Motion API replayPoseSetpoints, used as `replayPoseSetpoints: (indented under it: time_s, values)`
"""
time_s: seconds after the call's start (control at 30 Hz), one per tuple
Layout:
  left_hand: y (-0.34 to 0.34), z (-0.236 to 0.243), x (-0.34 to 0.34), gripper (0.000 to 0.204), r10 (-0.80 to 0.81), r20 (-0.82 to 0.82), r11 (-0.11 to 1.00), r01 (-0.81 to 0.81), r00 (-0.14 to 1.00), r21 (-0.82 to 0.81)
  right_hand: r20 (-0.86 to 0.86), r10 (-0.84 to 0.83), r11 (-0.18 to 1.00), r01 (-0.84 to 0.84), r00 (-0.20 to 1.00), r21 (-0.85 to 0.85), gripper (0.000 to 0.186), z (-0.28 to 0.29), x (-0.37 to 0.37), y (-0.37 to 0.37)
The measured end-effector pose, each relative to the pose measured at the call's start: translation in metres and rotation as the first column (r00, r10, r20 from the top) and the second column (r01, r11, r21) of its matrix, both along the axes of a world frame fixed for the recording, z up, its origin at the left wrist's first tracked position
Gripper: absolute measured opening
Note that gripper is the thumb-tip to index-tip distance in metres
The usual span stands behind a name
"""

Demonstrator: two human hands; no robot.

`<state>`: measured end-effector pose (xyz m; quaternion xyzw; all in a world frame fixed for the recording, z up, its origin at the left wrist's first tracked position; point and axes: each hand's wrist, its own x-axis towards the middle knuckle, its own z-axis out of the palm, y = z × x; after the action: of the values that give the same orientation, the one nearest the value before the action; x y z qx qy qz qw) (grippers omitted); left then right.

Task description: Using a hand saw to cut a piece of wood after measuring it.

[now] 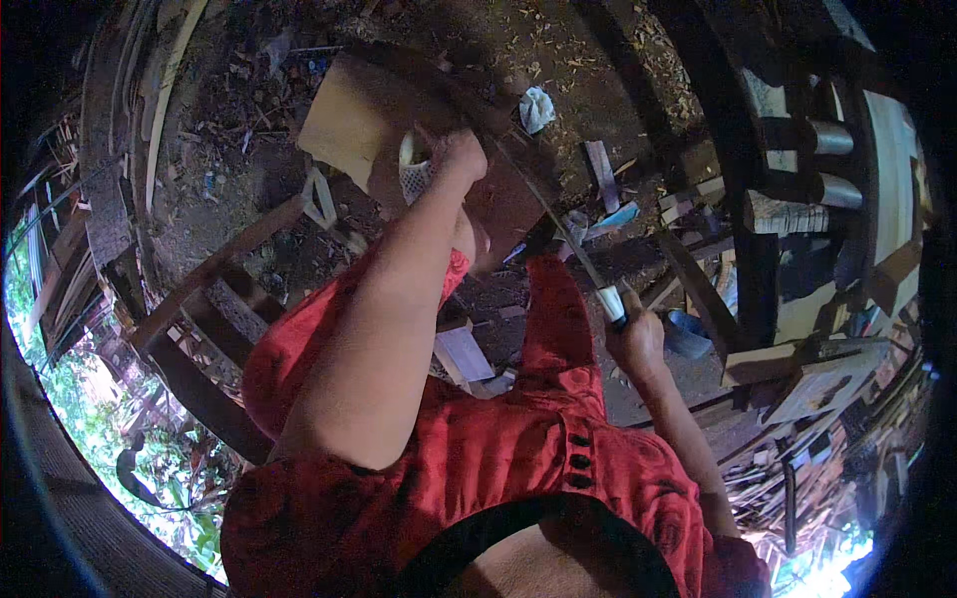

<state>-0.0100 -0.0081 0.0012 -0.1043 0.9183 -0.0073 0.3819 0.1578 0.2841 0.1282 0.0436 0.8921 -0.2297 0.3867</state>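
With our right hand [636,334], we are clasping the handle [611,302] of the long blade [570,237], which is slanting far left. Our left hand [460,156] is sitting above the brown board [344,115], its grip unclear; we should be keeping fingers clear.

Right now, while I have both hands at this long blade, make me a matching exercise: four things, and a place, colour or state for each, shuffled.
Things
1. Right hand
2. Crumpled scrap
3. Clothing
4. Left hand

Places, colours, states
A. Red
B. By the far end of the long blade
C. Closed around a pale handle
D. White, lying on the ground

Right pairs: 1-C, 2-D, 3-A, 4-B
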Motion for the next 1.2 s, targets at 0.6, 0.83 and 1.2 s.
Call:
replayPoseSetpoints:
  time_s: [0.6,0.83,1.2]
  values:
    - [0.004,0.010,-0.006,0.033,0.039,0.111,0.999,-0.042,0.993,0.030,-0.027,-0.019,1.000,0.019,0.999,-0.006,0.023,-0.009,0.011,0.021]
    - [-0.001,0.003,-0.002,0.038,-0.098,0.036,0.990,0.101,0.995,-0.096,-0.065,0.183,0.981,-0.186,0.981,-0.057,0.026,-0.059,-0.075,-0.074]
    - [0.001,0.015,-0.002,0.027,-0.059,0.031,0.998,0.059,0.998,0.004,-0.032,-0.014,1.000,0.015,0.999,0.018,0.035,-0.012,-0.010,-0.008]
